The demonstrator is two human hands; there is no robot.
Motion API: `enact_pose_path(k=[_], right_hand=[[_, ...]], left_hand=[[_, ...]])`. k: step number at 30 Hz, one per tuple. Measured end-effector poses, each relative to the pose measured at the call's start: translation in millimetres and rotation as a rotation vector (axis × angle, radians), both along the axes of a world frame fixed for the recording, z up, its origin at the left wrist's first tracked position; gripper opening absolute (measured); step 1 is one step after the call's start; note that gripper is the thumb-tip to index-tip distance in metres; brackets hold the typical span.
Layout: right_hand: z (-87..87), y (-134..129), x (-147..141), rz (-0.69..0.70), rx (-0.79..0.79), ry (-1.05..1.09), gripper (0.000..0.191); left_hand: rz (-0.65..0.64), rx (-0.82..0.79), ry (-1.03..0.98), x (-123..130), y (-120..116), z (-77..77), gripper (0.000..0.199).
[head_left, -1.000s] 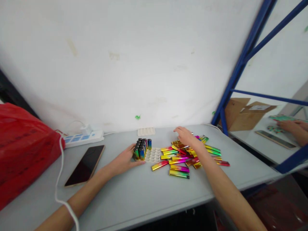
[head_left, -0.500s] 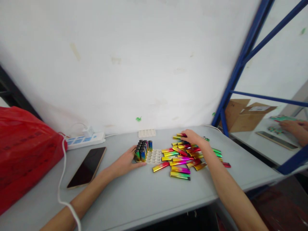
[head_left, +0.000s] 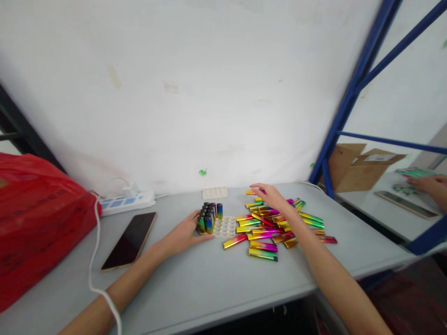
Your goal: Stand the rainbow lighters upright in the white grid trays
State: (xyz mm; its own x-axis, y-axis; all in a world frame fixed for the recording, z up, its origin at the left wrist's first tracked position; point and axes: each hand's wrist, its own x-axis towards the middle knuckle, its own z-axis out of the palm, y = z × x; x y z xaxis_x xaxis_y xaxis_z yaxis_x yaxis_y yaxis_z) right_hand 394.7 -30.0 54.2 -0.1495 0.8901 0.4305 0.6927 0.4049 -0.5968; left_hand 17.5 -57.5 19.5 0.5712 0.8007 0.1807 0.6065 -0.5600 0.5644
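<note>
My left hand [head_left: 188, 231] is curled round the left end of a pale tray [head_left: 226, 227] with round hollows, thumb along the near side. Upright in the tray's left part stand several shiny lighters [head_left: 208, 219] with black tops, one set a little apart. To the right lies a loose heap of metallic lighters [head_left: 263, 232] in yellow, red, purple and green. Over the heap's far left edge is my right hand [head_left: 271, 195], fingers stretched out leftward and apart. Just under those fingertips lies a yellow lighter [head_left: 249, 192], partly hidden by the hand.
A second pale tray [head_left: 214, 192] lies by the wall. On the left are a phone [head_left: 130, 241], a white power strip [head_left: 127, 203], its cable and a red bag [head_left: 42, 218]. Blue shelf posts [head_left: 340, 116] and a cardboard box [head_left: 359, 172] stand at right, with another person's hand [head_left: 428, 184] beyond.
My right hand has moved left at the far edge of the heap, and a yellow lighter there now lies further left. My left hand stays at the tray. The view has shifted slightly.
</note>
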Motion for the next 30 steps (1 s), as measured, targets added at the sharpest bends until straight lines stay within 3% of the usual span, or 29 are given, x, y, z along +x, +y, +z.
enact_pose_path(k=[3,6,13,16,22,26,30], right_hand=[[-7.1,4,-19,-0.047,-0.044,0.181,0.051],[-13.4,3,-39,-0.002,-0.125,0.353,0.063],[-13.3,-24,-83,0.322,-0.376,0.674,0.058],[-14.5,-30,-98,0.204,-0.367,0.637,0.056],[-16.6,-35,-109,-0.018,-0.109,0.318,0.053],[-11.9,-43,-109,-0.040,-0.060,0.198,0.038],[-8.8,-47,-112,-0.017,-0.039,0.159,0.039]], left_hand=[[-0.003,-0.003,-0.034,0,0,0.6,0.078],[-0.019,0.003,-0.029,0,-1,0.8,0.079],[-0.006,0.002,-0.054,-1,0,-3.4,0.086],[-0.006,-0.002,-0.038,0,-1,-2.9,0.086],[-0.026,0.017,-0.055,0,-1,-2.1,0.081],[-0.016,0.022,-0.031,0,-2,-1.7,0.081],[-0.007,0.002,-0.023,1,-3,1.3,0.082]])
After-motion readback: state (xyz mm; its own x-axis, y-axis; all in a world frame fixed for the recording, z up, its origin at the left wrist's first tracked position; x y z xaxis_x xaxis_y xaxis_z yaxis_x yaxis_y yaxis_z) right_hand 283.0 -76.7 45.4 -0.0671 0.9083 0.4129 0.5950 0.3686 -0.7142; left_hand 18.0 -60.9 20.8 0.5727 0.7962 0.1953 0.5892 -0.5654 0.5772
